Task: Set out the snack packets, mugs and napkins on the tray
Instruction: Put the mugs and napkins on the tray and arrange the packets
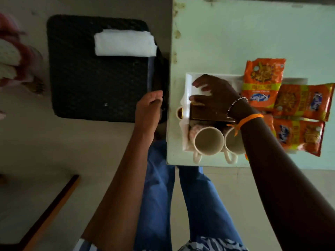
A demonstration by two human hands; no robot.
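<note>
Nearest the camera, blue trousers (159, 196) and two bare forearms reach forward. At the near edge of the pale green bench (244, 33), two cream mugs (208, 141) lie on their sides, mouths toward the camera, handles hanging over the bench edge; they rest in the near end of a white tray (188, 84). Beyond the mugs, a brown box (203, 113) sits on the tray, with a small cup (179, 112) just left of it at the tray rim. Right hand (213, 91), with orange and beaded wristbands, is over the far part of the tray, fingers spread and curled on something white, likely a napkin; grip itself partly hidden. Three orange snack packets (262, 82) lie on the bench just right of the tray, one overlapping its right edge, close beside the right wrist. Left hand (150, 107) is off the bench to the left, fingers curled on the edge of a dark basket (97, 69). Folded white napkins (125, 44) lie on the basket's far side, well apart from both hands.
</note>
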